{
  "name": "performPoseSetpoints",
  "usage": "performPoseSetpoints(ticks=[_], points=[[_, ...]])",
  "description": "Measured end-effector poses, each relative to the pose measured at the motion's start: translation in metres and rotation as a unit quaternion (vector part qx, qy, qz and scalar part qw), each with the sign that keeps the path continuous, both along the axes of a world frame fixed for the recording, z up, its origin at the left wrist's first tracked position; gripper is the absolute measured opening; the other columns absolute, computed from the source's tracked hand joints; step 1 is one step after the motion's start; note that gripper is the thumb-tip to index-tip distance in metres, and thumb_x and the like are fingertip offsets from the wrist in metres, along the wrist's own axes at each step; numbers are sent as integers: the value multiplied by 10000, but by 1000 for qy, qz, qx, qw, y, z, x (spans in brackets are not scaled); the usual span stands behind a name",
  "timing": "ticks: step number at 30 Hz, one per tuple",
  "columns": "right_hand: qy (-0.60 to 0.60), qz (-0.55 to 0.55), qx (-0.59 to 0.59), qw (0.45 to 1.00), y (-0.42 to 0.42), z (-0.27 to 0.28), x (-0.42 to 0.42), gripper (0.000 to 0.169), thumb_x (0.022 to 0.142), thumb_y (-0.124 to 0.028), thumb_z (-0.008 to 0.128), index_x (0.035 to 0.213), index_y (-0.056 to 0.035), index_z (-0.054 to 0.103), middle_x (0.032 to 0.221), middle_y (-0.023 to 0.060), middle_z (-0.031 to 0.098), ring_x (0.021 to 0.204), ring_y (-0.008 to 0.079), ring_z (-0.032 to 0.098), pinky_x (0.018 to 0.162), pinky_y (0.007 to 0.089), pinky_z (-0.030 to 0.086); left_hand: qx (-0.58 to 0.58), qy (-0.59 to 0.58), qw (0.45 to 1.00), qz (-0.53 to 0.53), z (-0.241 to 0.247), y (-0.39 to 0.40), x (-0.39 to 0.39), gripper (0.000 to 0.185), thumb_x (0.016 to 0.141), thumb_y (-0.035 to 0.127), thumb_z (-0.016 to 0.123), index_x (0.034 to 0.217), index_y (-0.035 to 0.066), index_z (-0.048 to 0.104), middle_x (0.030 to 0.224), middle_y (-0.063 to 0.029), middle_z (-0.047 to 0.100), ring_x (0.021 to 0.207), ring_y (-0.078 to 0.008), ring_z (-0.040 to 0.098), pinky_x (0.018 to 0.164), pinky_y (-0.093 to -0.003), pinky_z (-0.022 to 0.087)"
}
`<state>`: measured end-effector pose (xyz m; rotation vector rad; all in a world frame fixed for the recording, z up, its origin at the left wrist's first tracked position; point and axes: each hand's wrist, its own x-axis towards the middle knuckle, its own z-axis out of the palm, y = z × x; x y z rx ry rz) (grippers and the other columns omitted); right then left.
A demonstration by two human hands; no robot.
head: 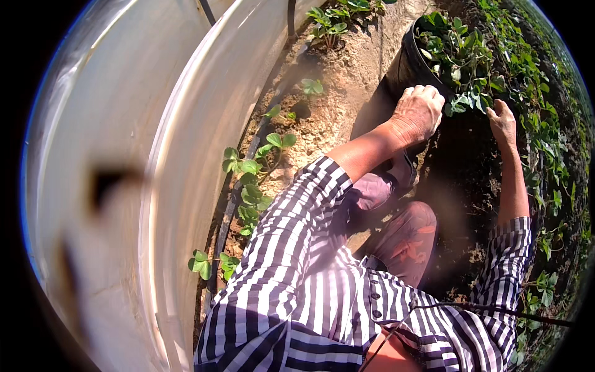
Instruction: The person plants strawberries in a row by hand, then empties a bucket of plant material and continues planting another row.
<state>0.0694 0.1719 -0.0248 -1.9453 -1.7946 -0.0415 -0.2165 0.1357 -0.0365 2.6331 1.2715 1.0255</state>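
Observation:
My left hand [418,111] is curled at the near rim of a black plastic bucket [402,69]; its fingertips are hidden, so what it grips cannot be told. Green leafy cuttings or weeds [465,60] fill the bucket's mouth and hang over its edge. To the right of the bucket, my right hand [503,123] reaches toward the leaves beside dense vines, thumb and a finger slightly apart. Nothing plainly shows between them. Dark shaded soil [460,162] lies below both hands.
On the left, translucent plastic sheeting [186,162] forms a curved wall. Alongside it run a black irrigation pipe [228,214] and strawberry-like plants [251,186] in dry soil. A leafy green row [548,139] borders the right. A dark cord [492,308] crosses near my right sleeve.

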Motion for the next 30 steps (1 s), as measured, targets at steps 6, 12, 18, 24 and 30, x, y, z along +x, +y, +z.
performPoseSetpoints(ticks=[6, 12, 18, 24, 30], points=[[224, 79, -59, 970, -44, -82, -78, 272, 828, -170, 594, 1034, 6, 621, 928, 126, 667, 862, 197, 633, 785, 291, 474, -3, 166, 965, 202, -87, -100, -177, 178, 759, 130, 586, 914, 46, 565, 995, -95, 561, 920, -260, 536, 806, -376, 418], [276, 374, -189, 865, -86, -89, -287, 252, 793, -179, 575, 936, 18, 639, 801, 165, 655, 737, 218, 640, 702, 315, 489, 27, 121, 954, 272, -88, -196, -260, 281, 759, 97, 631, 1018, 17, 559, 1070, -125, 532, 983, -278, 516, 863, -373, 430], [355, 365, -300, 807, -117, -114, -415, 341, 704, -150, 684, 984, 33, 625, 809, 163, 657, 757, 205, 630, 691, 319, 493, -54, 30, 948, 312, -93, -232, -273, 185, 798, 112, 609, 951, 15, 570, 976, -138, 546, 909, -305, 532, 819, -390, 439], [238, 354, -245, 871, -126, -105, -440, 306, 689, -160, 671, 939, 6, 613, 835, 204, 645, 827, 340, 629, 743, 383, 501, -170, -47, 905, 388, -87, -221, -291, 279, 799, 206, 618, 938, -30, 565, 1006, -222, 505, 927, -405, 507, 834, -456, 422], [259, 456, -198, 828, -130, -102, -454, 279, 676, -136, 629, 937, -36, 617, 870, 179, 652, 835, 333, 630, 752, 381, 498, -239, -119, 885, 381, -87, -181, -296, 254, 733, 120, 634, 965, 14, 630, 901, -175, 655, 840, -349, 622, 733, -397, 492]])
